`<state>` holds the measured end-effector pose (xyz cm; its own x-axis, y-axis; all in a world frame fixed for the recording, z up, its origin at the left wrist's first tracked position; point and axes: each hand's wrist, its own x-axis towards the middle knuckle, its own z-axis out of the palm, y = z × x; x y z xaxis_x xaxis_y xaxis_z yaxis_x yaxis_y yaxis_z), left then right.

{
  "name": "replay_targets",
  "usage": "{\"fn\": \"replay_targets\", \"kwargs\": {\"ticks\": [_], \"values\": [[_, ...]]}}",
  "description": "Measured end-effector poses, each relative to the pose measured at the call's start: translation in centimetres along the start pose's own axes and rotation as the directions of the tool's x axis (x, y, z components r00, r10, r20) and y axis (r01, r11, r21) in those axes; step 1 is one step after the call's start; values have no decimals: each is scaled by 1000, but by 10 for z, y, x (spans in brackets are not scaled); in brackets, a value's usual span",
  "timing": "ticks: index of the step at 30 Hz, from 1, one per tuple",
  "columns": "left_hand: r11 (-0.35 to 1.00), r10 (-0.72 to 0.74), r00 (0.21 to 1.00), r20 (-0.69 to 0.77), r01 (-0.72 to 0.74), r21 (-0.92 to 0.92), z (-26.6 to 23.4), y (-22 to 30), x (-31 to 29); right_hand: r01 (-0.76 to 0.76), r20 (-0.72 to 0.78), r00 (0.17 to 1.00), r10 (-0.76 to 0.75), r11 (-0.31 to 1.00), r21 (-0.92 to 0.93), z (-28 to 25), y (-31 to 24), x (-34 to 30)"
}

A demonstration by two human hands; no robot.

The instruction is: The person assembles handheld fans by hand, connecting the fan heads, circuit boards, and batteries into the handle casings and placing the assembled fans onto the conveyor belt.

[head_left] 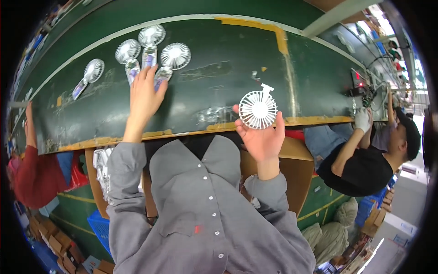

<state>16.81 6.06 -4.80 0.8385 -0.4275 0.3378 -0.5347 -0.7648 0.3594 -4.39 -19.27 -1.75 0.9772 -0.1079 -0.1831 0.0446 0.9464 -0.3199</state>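
Note:
My right hand (264,139) is palm up at the table's near edge, thumb and fingers around the rim of a round white fan grille (258,109) with a short white stem on top. My left hand (145,93) reaches over the green tabletop, fingers stretched out onto the handles of small handheld fans. One fan (152,35) is in the middle, a second fan (127,51) lies left of it, and a third fan (175,56) is to the right. Their heads are silvery white, their handles clear with purple. The fingertips partly cover the handles.
Another handheld fan (93,71) lies farther left on the table (205,91). Small scraps (255,74) are beyond the grille. A co-worker in black (360,169) works at the right near a device with red lights (360,84); a person in red (39,176) is at the left. Cardboard boxes (294,169) flank me.

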Motion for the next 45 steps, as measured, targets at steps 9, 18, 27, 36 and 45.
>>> {"fn": "replay_targets", "kwargs": {"ticks": [9,18,27,36,45], "values": [[916,390,907,161,-364,-167,17,82,-28,-186,327,628,-706,-544,-818,-137,-187,33],[910,358,909,214,-288,-298,45,68,0,2,514,667,-539,-689,-725,-78,-121,77],[826,91,993,-80,-120,-550,-30,98,-18,195,277,873,-402,-235,-952,-16,43,36],[878,172,985,-16,-160,-451,-73,83,-48,14,-5,994,113,-160,-987,42,35,-15],[919,9,997,74,21,-395,-87,59,-62,167,20,899,438,-300,-939,70,45,-19]]}}
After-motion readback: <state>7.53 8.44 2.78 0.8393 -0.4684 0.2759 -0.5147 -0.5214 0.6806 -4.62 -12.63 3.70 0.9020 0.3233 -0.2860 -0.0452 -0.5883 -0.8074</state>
